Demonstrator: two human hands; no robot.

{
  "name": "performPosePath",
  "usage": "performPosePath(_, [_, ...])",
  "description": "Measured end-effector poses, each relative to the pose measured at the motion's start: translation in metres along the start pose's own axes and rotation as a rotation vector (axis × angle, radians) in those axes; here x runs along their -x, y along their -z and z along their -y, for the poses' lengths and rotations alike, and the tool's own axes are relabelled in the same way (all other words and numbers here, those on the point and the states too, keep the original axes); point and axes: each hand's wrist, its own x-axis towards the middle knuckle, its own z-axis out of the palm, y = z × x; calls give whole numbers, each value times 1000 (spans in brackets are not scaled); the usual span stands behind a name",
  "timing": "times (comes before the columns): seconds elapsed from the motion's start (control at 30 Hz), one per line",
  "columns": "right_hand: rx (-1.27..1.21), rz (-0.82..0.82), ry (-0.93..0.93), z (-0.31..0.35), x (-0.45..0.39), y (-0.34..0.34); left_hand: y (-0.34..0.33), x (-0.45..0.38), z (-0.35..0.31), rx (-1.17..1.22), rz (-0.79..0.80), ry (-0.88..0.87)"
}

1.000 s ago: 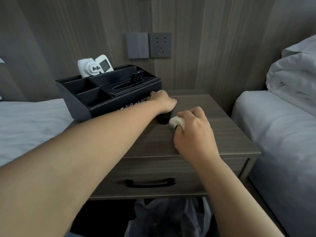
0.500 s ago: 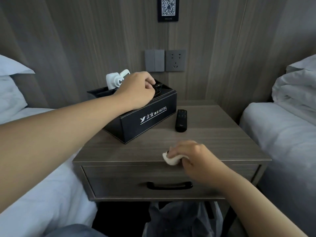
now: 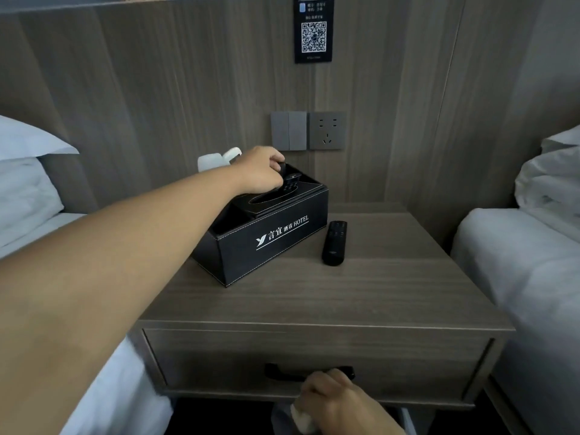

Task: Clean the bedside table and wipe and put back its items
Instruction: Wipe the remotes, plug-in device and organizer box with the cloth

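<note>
box (image 3: 266, 237): black, white HOTEL lettering, rear-left on table (image 3: 376, 296) | left hand (image 3: 260, 174): grips small black item over box | remote (image 3: 335, 243): beside box | right hand (image 3: 339, 403): clutches white cloth (image 3: 301, 417) below drawer

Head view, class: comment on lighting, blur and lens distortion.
Head view: dim, even light with no glare; the wide lens stretches the left forearm; the right hand clutching a white wipe at the bottom edge is soft; white lettering on the black leather organiser box reads sharply.
</note>
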Motion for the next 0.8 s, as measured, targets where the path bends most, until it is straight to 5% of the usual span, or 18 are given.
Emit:
performPosePath(0.07, [-36,10,87,15,18,117,-7,-7,-7,-42,147,21])
performPosePath(0.13, [-205,74,97,18,1,102,-14,-11,-9,-171,207,22])
performPosePath(0.33, [-325,204,112,10,-15,137,-22,-10,6,-165,-106,-72])
performPosePath(0.63, [-867,-239,-124,14,-4,190,18,87,-12,577,-850,-230])
performPosePath(0.7, [-1053,-362,-220,17,-2,196,18,121,-18,761,-894,-221])
performPosePath(0.8, [-1209,-570,-326,22,4,199,-9,182,-21,960,-736,-82])
